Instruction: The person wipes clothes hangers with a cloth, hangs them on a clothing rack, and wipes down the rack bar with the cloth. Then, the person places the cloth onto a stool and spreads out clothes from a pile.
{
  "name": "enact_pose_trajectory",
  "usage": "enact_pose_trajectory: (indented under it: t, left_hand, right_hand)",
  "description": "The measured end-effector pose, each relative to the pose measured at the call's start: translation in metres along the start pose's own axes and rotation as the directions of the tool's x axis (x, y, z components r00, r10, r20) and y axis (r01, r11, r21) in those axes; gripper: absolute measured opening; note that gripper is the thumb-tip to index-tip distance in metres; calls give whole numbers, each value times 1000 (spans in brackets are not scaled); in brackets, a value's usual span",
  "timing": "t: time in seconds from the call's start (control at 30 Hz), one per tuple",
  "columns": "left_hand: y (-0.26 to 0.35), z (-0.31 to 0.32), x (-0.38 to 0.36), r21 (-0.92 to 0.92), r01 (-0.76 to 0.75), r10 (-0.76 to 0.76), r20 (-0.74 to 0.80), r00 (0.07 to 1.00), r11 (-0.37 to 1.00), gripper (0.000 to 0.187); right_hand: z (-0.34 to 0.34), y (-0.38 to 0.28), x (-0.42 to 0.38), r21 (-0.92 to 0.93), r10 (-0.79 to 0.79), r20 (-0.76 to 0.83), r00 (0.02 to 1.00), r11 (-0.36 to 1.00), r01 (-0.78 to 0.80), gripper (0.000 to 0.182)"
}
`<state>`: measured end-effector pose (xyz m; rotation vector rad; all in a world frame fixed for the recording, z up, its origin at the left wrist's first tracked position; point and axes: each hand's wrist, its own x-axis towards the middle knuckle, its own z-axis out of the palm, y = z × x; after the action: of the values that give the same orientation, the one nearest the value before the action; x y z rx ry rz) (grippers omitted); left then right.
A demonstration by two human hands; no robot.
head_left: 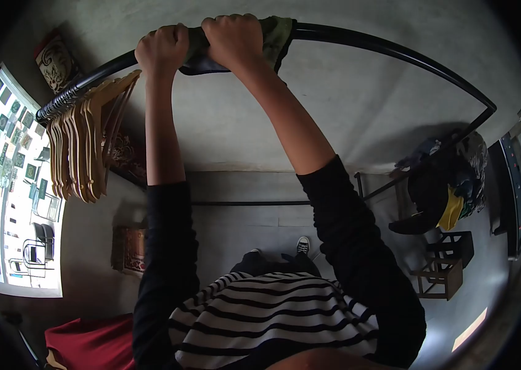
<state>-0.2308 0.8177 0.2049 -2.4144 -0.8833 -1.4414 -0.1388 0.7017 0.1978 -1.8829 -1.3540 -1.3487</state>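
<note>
A black metal clothes rail [384, 42] runs across the top of the view. Over it lies a dark green cloth [279, 37], wrapped about the bar, its lower edge hanging slightly. My left hand [162, 50] is closed round the rail at the cloth's left end. Just to the right, my right hand [234, 43] is closed over the cloth and the bar. Fabric shows between the two fists and beyond the right one. What lies under the fingers is hidden. Several wooden hangers [85, 139] hang on the rail left of my left hand.
A lower black bar [248, 203] of the rack crosses below my arms. At the right, dark clothes [430, 185] with a yellow piece hang near the frame, above a wooden stool [442, 277]. A bright window [17, 185] is at the left, with red cloth [91, 342] beneath.
</note>
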Motion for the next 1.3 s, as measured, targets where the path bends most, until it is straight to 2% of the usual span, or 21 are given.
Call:
enact_pose_trajectory:
  t: [0.1, 0.13, 0.2, 0.27, 0.37, 0.43, 0.47, 0.53, 0.6, 0.77, 0.87, 1.03, 1.07, 1.17, 1.23, 1.27, 1.3]
  left_hand:
    - [65, 8, -9, -16, -46, 44, -87, 995, 999, 39]
    - [93, 12, -12, -61, -80, 69, -161, 985, 995, 37]
    - [153, 13, -18, -41, -82, 78, -104, 992, 996, 36]
    - [213, 20, -23, -66, -103, 93, -143, 985, 993, 36]
    - [301, 20, -32, -130, -136, 128, -66, 990, 982, 35]
    - [353, 20, -36, -189, -174, 174, -20, 985, 967, 35]
    - [377, 21, -37, -217, -201, 204, -8, 979, 955, 34]
    - [419, 19, -40, -262, -215, 255, 130, 958, 941, 33]
    - [448, 21, -43, -288, -254, 304, 146, 941, 923, 36]
    - [456, 27, -45, -313, -263, 319, 142, 937, 913, 40]
    - [448, 32, -44, -330, -314, 352, 63, 934, 890, 42]
    - [417, 41, -44, -340, -375, 331, -182, 926, 862, 48]
    - [407, 29, -45, -347, -362, 392, 16, 920, 865, 33]
    - [381, 12, -40, -403, -393, 418, -28, 908, 827, 36]
    - [350, 18, -37, -401, -396, 391, -98, 915, 826, 37]
    - [332, 18, -37, -387, -388, 375, -113, 920, 836, 37]
    - [309, 8, -34, -392, -349, 360, -49, 932, 851, 38]
  right_hand:
    - [-20, 55, -23, -48, -12, -30, 999, 999, 10, 11]
    - [-29, 77, -33, -76, -19, -46, 999, 997, 15, 12]
    - [-50, 126, -51, -118, -24, -77, 997, 993, 15, 13]
    - [-74, 175, -70, -148, -15, -72, 997, 989, 4, 13]
    - [-109, 247, -98, -227, -26, -77, 997, 974, 8, 13]
    - [-139, 285, -114, -271, 33, 44, 998, 962, -19, 13]
    - [-149, 307, -121, -255, 52, 50, 997, 966, -38, 15]
    - [-165, 342, -135, -237, 99, 66, 993, 968, -81, 18]
    - [-178, 367, -145, -256, 134, 89, 987, 961, -107, 17]
    - [-180, 375, -150, -284, 103, 39, 994, 955, -88, 20]
    - [-180, 366, -149, -254, 127, 5, 992, 960, -122, 23]
    - [-176, 348, -149, -247, 137, -64, 989, 958, -148, 33]
    - [-174, 342, -148, -245, 139, -60, 988, 958, -149, 33]
    - [-164, 318, -137, -275, 133, 18, 991, 953, -123, 22]
    - [-153, 288, -122, -224, 80, -25, 996, 971, -83, 35]
    - [-147, 271, -114, -278, 39, 8, 999, 960, -35, 24]
    - [-150, 246, -103, -243, 142, 37, 989, 961, -129, 17]
